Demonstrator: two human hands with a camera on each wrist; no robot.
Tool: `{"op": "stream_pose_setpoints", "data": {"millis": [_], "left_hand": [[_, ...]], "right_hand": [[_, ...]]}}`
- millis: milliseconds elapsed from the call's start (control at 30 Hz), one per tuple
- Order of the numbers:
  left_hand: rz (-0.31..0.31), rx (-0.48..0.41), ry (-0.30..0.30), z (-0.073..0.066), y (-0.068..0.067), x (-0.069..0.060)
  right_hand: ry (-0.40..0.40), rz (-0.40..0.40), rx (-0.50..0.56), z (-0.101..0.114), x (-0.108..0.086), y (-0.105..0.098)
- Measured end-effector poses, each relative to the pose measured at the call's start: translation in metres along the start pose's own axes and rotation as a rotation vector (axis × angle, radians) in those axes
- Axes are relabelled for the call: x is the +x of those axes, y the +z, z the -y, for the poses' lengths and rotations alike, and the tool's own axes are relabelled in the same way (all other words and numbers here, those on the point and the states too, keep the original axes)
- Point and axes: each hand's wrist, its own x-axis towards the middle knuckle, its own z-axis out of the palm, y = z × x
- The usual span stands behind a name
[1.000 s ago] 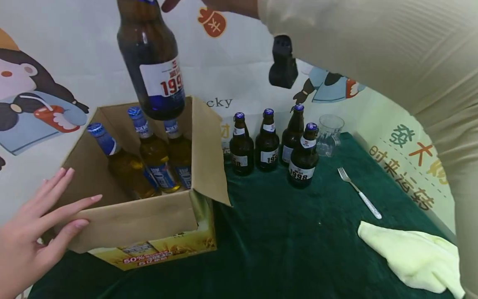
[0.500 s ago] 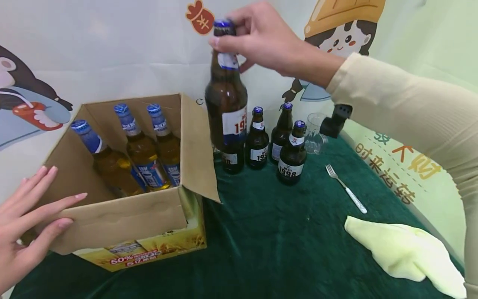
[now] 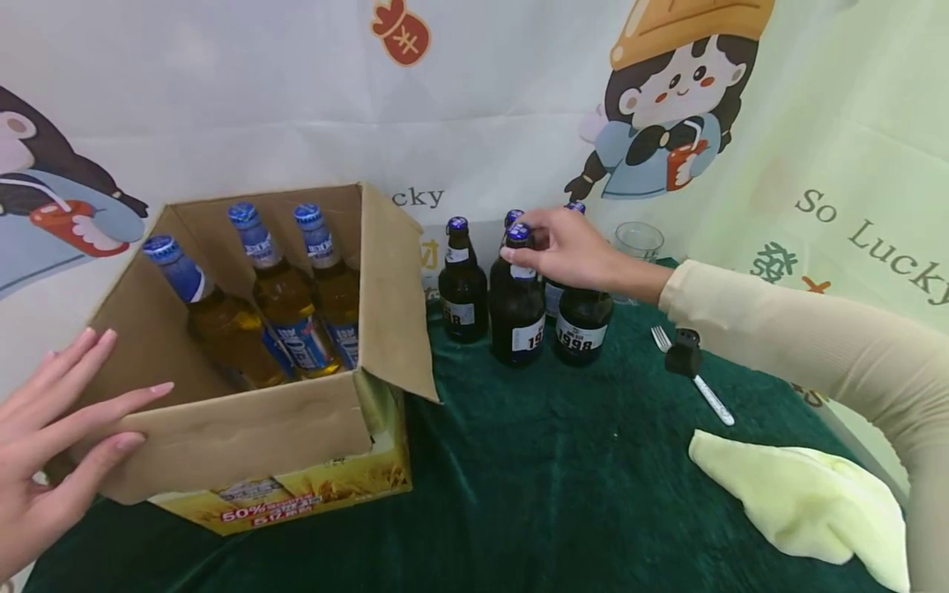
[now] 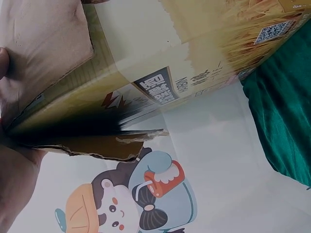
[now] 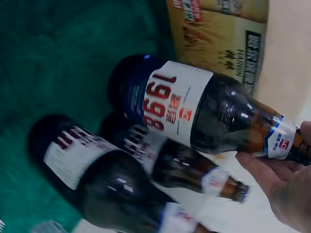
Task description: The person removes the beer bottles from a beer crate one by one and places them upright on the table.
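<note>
In the head view, my right hand [image 3: 574, 251] pinches the neck of a dark brown beer bottle [image 3: 516, 317] with a blue cap. It is upright among similar beer bottles on the green cloth, hiding most of one behind it. The right wrist view shows the white "1998" label on this held bottle [image 5: 177, 99]; whether its base touches the cloth is unclear. My left hand [image 3: 52, 445], fingers spread and fairly straight, rests at the near left corner of an open cardboard box [image 3: 259, 436]. Inside lean three lighter beer bottles [image 3: 300, 321] with blue caps.
A dark beer bottle [image 3: 463, 296] stands beside the box's right flap [image 3: 396, 305]; another dark bottle [image 3: 582, 325] is under my right wrist. Behind is a clear glass [image 3: 639, 239]. A fork [image 3: 712, 399] and a pale yellow cloth [image 3: 808, 494] lie at the right.
My right hand has brought the dark beer bottle from above the box to the right and down among the standing bottles. My left hand stays at the box corner.
</note>
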Motion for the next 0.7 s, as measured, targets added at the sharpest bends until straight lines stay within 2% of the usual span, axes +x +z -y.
{"op": "stream_pose_setpoints", "data": {"millis": [133,400,567,700], "left_hand": [[0.002,0.002,-0.003,0.001,0.0,-0.001],[0.01,-0.009,-0.032,0.007,0.001,-0.007],[0.028,0.017,-0.025,0.007,0.0,-0.005],[0.016,0.01,-0.015,0.004,0.0,-0.003]], "right_hand": [[0.034,0.001,0.009,-0.017,-0.001,0.008],[0.048,-0.016,0.02,-0.033,-0.001,0.018],[0.048,-0.024,0.009,-0.041,-0.002,0.021],[0.053,-0.025,-0.03,-0.045,-0.004,0.022]]}}
